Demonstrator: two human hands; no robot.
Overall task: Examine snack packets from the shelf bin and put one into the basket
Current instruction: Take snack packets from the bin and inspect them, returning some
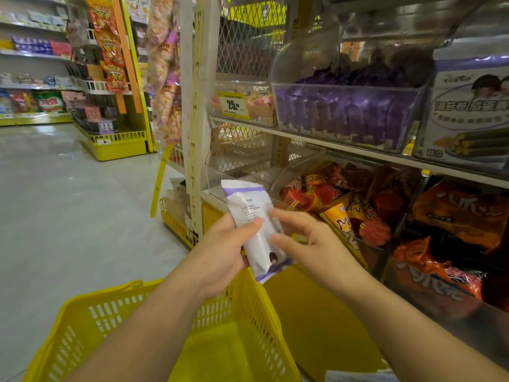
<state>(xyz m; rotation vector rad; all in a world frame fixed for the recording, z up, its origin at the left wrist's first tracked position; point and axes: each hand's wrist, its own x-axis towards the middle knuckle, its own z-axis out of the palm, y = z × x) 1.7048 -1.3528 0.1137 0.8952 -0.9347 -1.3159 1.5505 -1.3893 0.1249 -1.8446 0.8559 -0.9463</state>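
So that we can read its printed back, our left hand (220,249) grips the snack packet (254,224) and our right hand (308,241) pinches its edge, above the basket (110,326) at six o'clock.

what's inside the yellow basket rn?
No packet visible inside the yellow basket: only bare floor and slotted walls. The left forearm hides part of it. The purple-white packet is held by the left hand and right hand, not in it.
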